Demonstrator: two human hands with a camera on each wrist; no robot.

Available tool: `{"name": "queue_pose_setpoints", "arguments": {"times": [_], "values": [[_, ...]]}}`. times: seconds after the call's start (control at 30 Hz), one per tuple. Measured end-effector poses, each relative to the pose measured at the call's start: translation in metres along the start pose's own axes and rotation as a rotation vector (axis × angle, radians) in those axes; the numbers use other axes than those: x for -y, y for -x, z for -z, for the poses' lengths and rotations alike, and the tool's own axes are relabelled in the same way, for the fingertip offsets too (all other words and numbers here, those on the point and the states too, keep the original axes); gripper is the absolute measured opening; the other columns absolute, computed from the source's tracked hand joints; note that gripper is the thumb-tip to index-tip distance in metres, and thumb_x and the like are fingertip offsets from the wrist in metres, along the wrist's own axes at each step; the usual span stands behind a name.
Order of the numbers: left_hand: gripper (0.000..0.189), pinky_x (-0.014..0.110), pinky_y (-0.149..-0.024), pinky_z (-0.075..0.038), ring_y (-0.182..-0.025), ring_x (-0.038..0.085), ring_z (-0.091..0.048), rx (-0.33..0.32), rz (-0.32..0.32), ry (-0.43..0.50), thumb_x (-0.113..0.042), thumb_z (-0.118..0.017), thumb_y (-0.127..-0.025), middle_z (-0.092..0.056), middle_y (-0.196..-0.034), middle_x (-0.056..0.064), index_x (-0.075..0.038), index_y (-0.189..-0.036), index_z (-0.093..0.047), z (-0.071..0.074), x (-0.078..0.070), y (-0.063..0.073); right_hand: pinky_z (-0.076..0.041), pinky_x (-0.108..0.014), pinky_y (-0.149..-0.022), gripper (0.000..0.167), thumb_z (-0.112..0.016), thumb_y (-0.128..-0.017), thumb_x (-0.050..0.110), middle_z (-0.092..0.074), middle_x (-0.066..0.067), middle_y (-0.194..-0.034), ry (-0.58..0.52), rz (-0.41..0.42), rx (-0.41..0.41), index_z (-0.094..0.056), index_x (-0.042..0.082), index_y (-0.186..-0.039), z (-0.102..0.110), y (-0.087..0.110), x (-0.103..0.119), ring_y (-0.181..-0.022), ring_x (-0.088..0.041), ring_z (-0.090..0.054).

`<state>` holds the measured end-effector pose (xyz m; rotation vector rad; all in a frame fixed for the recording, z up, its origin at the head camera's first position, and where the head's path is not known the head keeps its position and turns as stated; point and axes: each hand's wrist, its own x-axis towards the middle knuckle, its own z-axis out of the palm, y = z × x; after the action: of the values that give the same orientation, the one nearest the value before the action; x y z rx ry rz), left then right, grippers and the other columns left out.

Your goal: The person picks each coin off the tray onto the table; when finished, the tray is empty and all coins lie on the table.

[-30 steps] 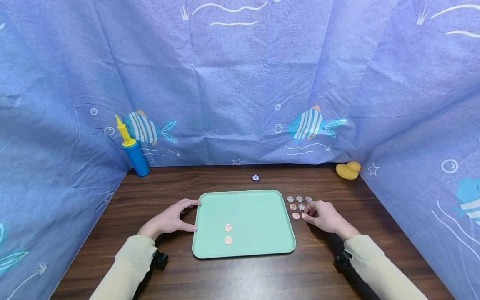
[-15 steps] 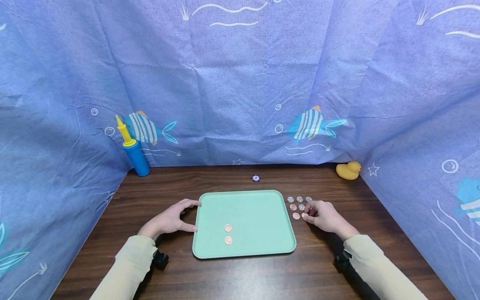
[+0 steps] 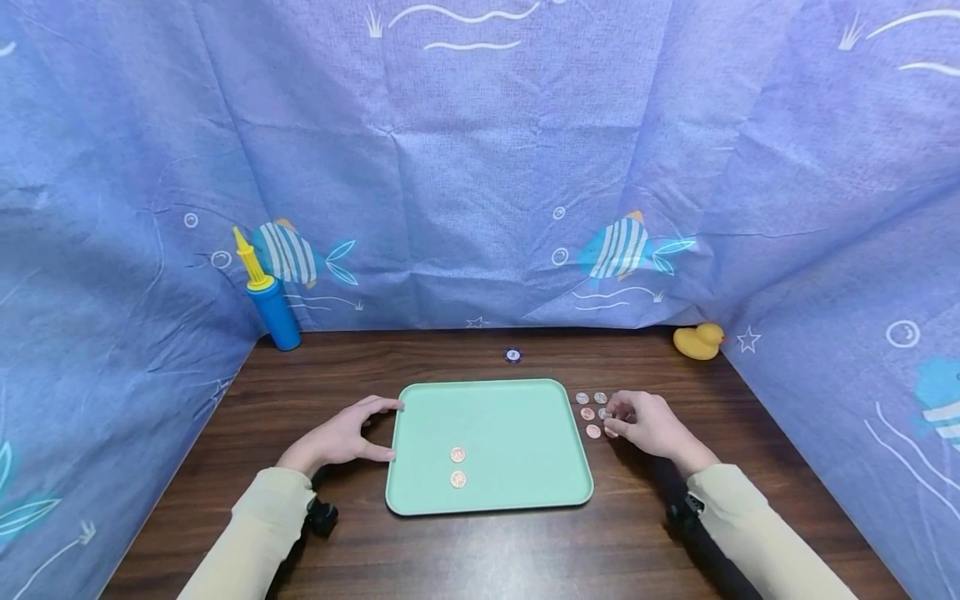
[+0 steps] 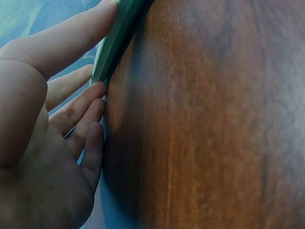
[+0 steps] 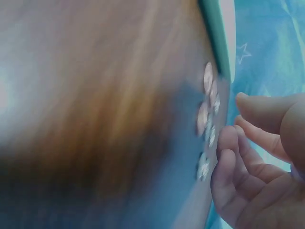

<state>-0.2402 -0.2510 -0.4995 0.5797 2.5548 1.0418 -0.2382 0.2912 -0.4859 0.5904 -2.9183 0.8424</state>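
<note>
The pale green tray (image 3: 491, 433) bears two copper coins (image 3: 458, 479) in its left half. My left hand (image 3: 341, 433) touches the tray's left rim, thumb and fingers spread along it; the left wrist view shows the fingertips right at its edge. Several copper and silver coins lie in rows on the table just right of the tray, among them a silver coin (image 3: 582, 399) and a copper coin (image 3: 593, 432). My right hand (image 3: 645, 425) hovers over the right side of these rows, covering part of them. In the right wrist view, thumb and index finger stand apart with nothing between them.
A dark poker chip (image 3: 512, 356) lies behind the tray on the brown wooden table (image 3: 487, 554). At the back right sits a yellow rubber duck (image 3: 699, 341). A blue and yellow hand pump (image 3: 273, 308) stands at the back left. Blue fish-print cloth (image 3: 480, 167) encloses the table.
My right hand has risen slightly and moved a little back from the front-right copper coin, which stays on the table; its fingers have parted. The left hand and the tray have not moved.
</note>
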Motion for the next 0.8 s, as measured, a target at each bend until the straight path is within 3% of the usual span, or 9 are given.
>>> {"name": "queue_pose_setpoints", "arguments": {"times": [0.27,0.47,0.67,0.8], "values": [[0.083,0.063,-0.117,-0.035,-0.145,0.037,-0.042,0.003,0.002,0.003,-0.044,-0.088,-0.086,-0.046,-0.156,0.010,-0.020,-0.156,-0.050,0.000,0.000,0.000,-0.053,-0.027,-0.056,0.006,-0.076,-0.097,0.009,-0.070,0.003,-0.075,-0.149,0.060,0.080,-0.073,0.006,-0.101,-0.009,-0.019,0.030,-0.061,-0.013,-0.066],[0.082,0.060,-0.117,-0.036,-0.145,0.036,-0.043,0.000,-0.011,0.010,-0.043,-0.088,-0.086,-0.046,-0.156,0.010,-0.018,-0.155,-0.051,0.001,-0.001,0.001,-0.055,-0.028,-0.066,0.010,-0.080,-0.094,0.011,-0.071,0.006,-0.087,-0.082,0.172,0.083,-0.075,0.007,-0.101,-0.019,-0.035,0.060,-0.075,-0.006,-0.066],[0.083,0.061,-0.118,-0.034,-0.146,0.037,-0.041,0.000,-0.006,0.019,-0.042,-0.088,-0.087,-0.046,-0.157,0.011,-0.017,-0.156,-0.050,0.001,-0.003,0.002,-0.062,-0.034,-0.073,0.013,-0.079,-0.092,0.007,-0.076,-0.009,-0.098,-0.102,0.287,0.152,-0.075,0.000,-0.103,-0.035,-0.051,0.095,-0.082,-0.014,-0.073],[0.083,0.060,-0.118,-0.034,-0.146,0.037,-0.041,0.001,-0.003,0.020,-0.042,-0.088,-0.087,-0.045,-0.157,0.011,-0.017,-0.156,-0.050,0.000,-0.002,0.002,-0.062,-0.031,-0.076,0.017,-0.081,-0.091,0.006,-0.077,-0.011,-0.101,-0.085,0.333,0.214,-0.075,0.000,-0.105,-0.050,-0.060,0.116,-0.084,-0.015,-0.073]]}}
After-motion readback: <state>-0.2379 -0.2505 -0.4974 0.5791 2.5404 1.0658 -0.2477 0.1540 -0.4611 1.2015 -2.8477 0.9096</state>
